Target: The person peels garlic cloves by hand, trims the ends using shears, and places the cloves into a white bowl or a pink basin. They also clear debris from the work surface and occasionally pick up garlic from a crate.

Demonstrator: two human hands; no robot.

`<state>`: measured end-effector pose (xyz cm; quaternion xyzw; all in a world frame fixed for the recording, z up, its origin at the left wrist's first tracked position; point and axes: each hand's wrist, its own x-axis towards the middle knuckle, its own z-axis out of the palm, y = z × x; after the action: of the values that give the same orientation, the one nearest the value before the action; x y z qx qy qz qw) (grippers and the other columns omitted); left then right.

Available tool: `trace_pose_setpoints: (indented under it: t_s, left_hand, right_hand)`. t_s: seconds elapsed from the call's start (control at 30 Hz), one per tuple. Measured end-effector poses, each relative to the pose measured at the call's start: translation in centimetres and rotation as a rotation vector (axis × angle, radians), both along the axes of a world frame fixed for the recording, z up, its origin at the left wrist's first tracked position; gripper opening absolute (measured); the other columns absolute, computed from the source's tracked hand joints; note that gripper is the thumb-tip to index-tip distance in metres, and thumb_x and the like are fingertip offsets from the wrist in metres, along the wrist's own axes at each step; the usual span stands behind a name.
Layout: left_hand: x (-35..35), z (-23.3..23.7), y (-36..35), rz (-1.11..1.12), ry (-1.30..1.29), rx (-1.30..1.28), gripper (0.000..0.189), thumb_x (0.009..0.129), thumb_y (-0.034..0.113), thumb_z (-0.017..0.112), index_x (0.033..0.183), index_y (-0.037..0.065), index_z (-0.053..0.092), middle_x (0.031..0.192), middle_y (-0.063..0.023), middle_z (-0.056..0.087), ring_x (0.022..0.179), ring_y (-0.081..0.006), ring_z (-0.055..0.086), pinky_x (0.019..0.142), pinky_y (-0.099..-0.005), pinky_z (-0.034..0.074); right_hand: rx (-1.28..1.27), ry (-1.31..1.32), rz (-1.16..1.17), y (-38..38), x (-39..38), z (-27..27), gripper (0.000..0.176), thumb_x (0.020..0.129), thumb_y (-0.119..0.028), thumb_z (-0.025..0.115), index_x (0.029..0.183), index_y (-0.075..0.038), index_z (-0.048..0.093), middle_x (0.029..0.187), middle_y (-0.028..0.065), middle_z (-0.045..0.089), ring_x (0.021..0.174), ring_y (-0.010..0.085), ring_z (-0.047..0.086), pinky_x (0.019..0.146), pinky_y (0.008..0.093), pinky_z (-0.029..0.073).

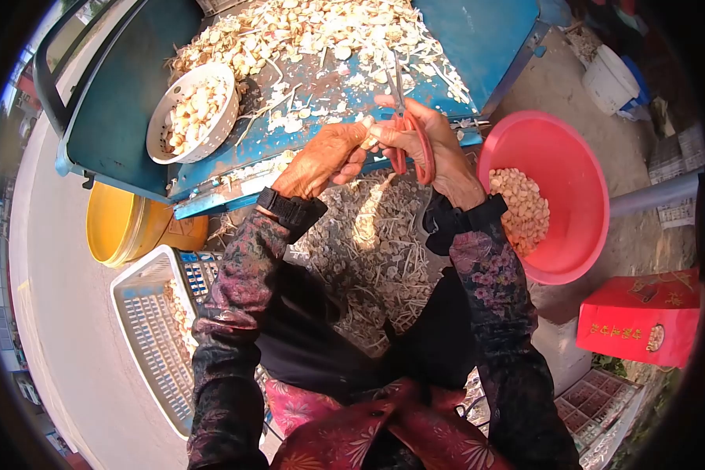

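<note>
Upper centre of the frame: right hand (439, 157) clenched through the loops of red-handled metal scissors (412, 149), thin blades pointing toward the top edge, handles a worn orange-red. Just to the left, left hand (321, 160) pinched shut on a small pale clove-like piece (366, 125), fingertips touching those of the right hand, piece held right beside the scissor blades. Black straps (290, 207) at both wrists, dark floral sleeves below. Behind the hands, a blue metal work surface (125, 102), paint chipped, strewn across its top with a pile of pale husks and trimmings (321, 31). On it at upper left, a white round perforated plastic basket (211, 141), part-filled with pale pieces. At right, beside the right wrist, a pink round plastic basin (580, 157) holding a heap of peeled tan cloves (521, 207). Lower left, a yellow round plastic tub (110, 223) tucked under the edge of the blue surface, and a white rectangular slotted plastic crate (149, 345) beside the left sleeve. Ground below the hands littered with dry stalks and skins (368, 235). Lower right, a red cardboard box (642, 321) printed with gold characters and a small round emblem, too small to read. Upper right, a white plastic bucket (607, 78) on bare ground.
</note>
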<state>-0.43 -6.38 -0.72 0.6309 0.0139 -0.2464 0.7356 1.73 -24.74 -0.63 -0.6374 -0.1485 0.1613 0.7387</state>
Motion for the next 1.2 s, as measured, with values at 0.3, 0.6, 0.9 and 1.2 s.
trace_pose_setpoints:
  t_s: [0.3, 0.6, 0.9, 1.2]
  left_hand:
    - [0.5, 0.3, 0.1, -0.079, -0.064, 0.13, 0.031, 0.097, 0.031, 0.049, 0.086, 0.003, 0.056, 0.057, 0.0042, 0.041, 0.043, -0.0045, 0.035, 0.036, -0.0197, 0.026]
    - [0.4, 0.0, -0.5, -0.008, -0.042, 0.018, 0.029, 0.098, 0.03, 0.048, 0.086, 0.005, 0.056, 0.058, 0.0045, 0.042, 0.043, -0.0047, 0.036, 0.036, -0.0199, 0.026]
    - [-0.2, -1.0, -2.1, 0.143, -0.046, -0.117, 0.022, 0.098, 0.028, 0.047, 0.087, 0.009, 0.052, 0.061, 0.0049, 0.044, 0.045, -0.0044, 0.034, 0.037, -0.0202, 0.024]
    - [-0.2, -0.2, -3.2, 0.183, -0.223, -0.033, 0.021, 0.098, 0.028, 0.046, 0.086, 0.011, 0.048, 0.063, 0.0061, 0.042, 0.046, -0.0037, 0.033, 0.039, -0.0206, 0.023]
  right_hand:
    - [-0.017, -0.042, -0.012, -0.2, 0.2, -0.1, 0.05, 0.079, -0.005, 0.069, 0.125, 0.003, 0.049, 0.075, 0.0044, 0.061, 0.056, 0.0076, 0.053, 0.04, 0.0197, 0.04]
    - [0.081, 0.065, 0.023, -0.3, 0.0, 0.2, 0.051, 0.08, -0.001, 0.064, 0.127, 0.005, 0.045, 0.078, 0.0056, 0.059, 0.063, 0.0099, 0.055, 0.055, 0.0226, 0.045]
    - [0.105, 0.064, -0.124, 0.6, -0.4, -0.4, 0.053, 0.081, -0.005, 0.067, 0.128, 0.005, 0.042, 0.081, 0.0048, 0.058, 0.066, 0.0099, 0.055, 0.057, 0.0232, 0.046]
    - [0.392, 0.277, -0.22, 0.0, 0.5, -1.3, 0.067, 0.082, -0.008, 0.067, 0.136, 0.007, 0.029, 0.084, 0.0081, 0.056, 0.069, 0.0156, 0.059, 0.062, 0.0287, 0.052]
